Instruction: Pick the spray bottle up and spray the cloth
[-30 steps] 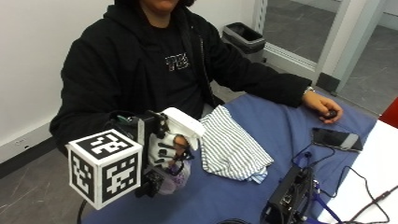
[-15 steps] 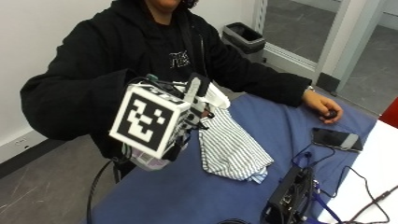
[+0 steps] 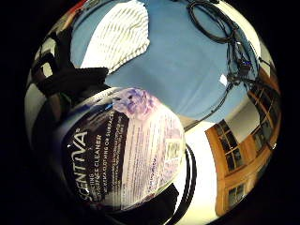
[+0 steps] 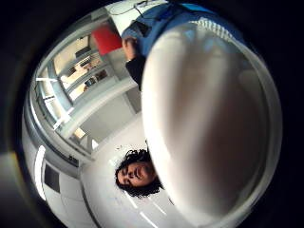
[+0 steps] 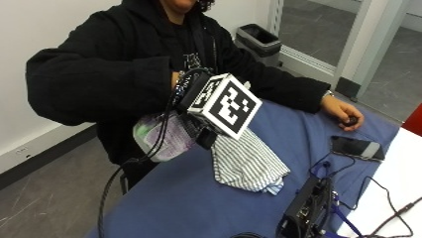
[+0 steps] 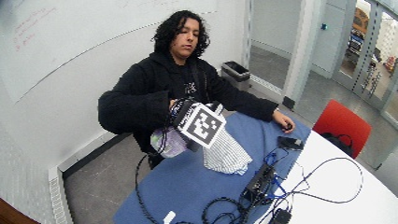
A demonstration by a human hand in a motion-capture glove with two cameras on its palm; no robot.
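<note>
Bottle [image 5: 161,136] is up off the tabletop [image 5: 198,198] in my gloved right hand [image 5: 198,101], fingers wrapped round it, beside the cloth [image 5: 247,161]. I'd turn the nozzle toward the cloth before squeezing — it's hidden, so aim is unclear. Body looks translucent, with a purple label reading "surface cleaner"; the cloth is striped, crumpled.
</note>
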